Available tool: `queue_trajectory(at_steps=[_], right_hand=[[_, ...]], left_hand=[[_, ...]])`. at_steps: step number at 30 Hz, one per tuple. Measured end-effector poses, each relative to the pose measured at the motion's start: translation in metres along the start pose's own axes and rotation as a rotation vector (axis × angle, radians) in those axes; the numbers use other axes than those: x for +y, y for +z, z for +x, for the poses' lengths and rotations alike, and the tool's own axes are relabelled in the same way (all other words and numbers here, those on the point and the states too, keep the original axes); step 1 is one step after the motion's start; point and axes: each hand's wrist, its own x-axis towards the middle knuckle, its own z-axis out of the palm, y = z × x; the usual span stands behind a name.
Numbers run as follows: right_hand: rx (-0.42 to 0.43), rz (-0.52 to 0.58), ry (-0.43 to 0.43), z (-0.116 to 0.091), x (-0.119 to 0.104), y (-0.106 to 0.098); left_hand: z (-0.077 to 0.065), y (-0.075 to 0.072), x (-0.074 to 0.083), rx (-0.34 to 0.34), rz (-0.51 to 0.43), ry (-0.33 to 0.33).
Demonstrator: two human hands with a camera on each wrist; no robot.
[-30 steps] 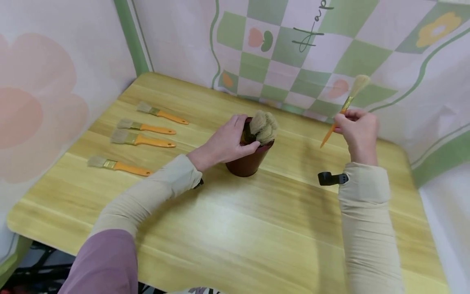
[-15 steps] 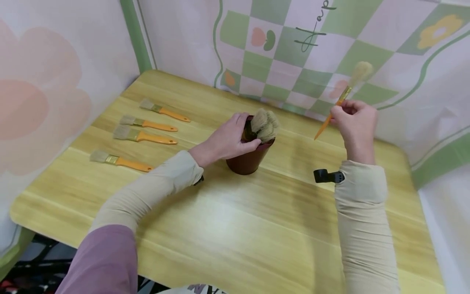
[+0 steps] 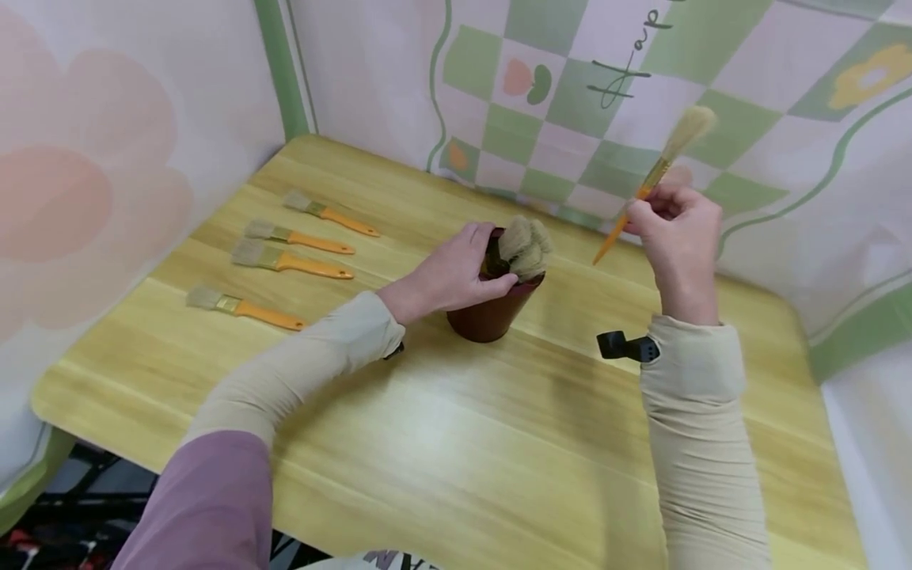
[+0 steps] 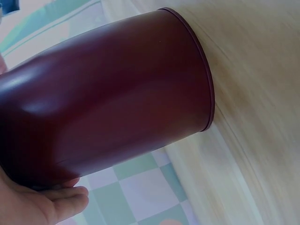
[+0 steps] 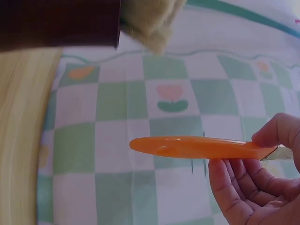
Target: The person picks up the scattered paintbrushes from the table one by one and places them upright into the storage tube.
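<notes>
My left hand [image 3: 459, 269] grips the rim of a dark red-brown cup [image 3: 492, 318] standing on the table. Several brushes with pale bristles [image 3: 526, 245] stick up out of the cup; their handles are mostly hidden inside. In the left wrist view the smooth cup wall [image 4: 122, 89] fills the middle. To the right of the cup, my right hand [image 3: 680, 245] pinches a paintbrush [image 3: 654, 176] by its orange handle, bristles up and tilted, held above the table. The right wrist view shows the orange handle [image 5: 197, 147] between thumb and fingers, its rounded end apart from the cup.
Several flat paintbrushes with orange handles lie at the left of the wooden table [image 3: 427, 443], among them a nearest one [image 3: 249, 310] and a farthest one [image 3: 331, 214]. A checkered cloth backdrop [image 3: 513, 142] hangs behind the table's far edge.
My right hand has moved left and slightly up with the paintbrush, nearer the cup. My left hand keeps its grip on the cup; the whole view has shifted slightly.
</notes>
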Motion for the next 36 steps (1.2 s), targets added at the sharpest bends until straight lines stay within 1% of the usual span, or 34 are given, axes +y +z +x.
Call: queue_trajectory(at_steps=[4,7,8,10,13,15,18,22,25,32,36], right_hand=[[-0.004,0.075,-0.024,-0.006,-0.003,0.010],[-0.025,0.116,-0.060,-0.012,-0.007,0.018],[-0.039,0.115,-0.070,-0.014,-0.009,0.020],[-0.070,0.070,-0.096,-0.017,-0.013,0.025],[-0.105,-0.035,-0.129,-0.023,-0.016,0.033],[-0.113,-0.079,-0.157,-0.026,-0.017,0.039],[-0.124,-0.060,-0.189,-0.032,-0.018,0.047],[-0.144,-0.022,-0.206,-0.038,-0.018,0.055],[-0.172,-0.033,-0.218,-0.040,-0.016,0.060],[-0.249,-0.021,-0.238,-0.042,-0.011,0.064],[-0.277,-0.014,-0.277,-0.046,-0.014,0.067]], left_hand=[[0.000,0.001,-0.002,0.006,0.008,-0.001],[0.000,0.002,-0.004,0.006,0.009,-0.004],[0.000,0.001,-0.003,0.004,0.006,-0.006],[0.000,0.000,-0.003,0.002,-0.004,-0.012],[0.000,-0.001,-0.002,0.008,-0.014,-0.015],[0.000,0.000,-0.002,0.011,-0.014,-0.012],[0.000,0.001,-0.003,0.019,-0.013,-0.001],[0.001,0.003,-0.003,0.034,-0.017,0.014],[0.002,0.003,-0.002,0.046,-0.016,0.020],[0.002,0.004,0.000,0.050,-0.033,0.012],[0.002,0.003,0.000,0.053,-0.029,0.019]])
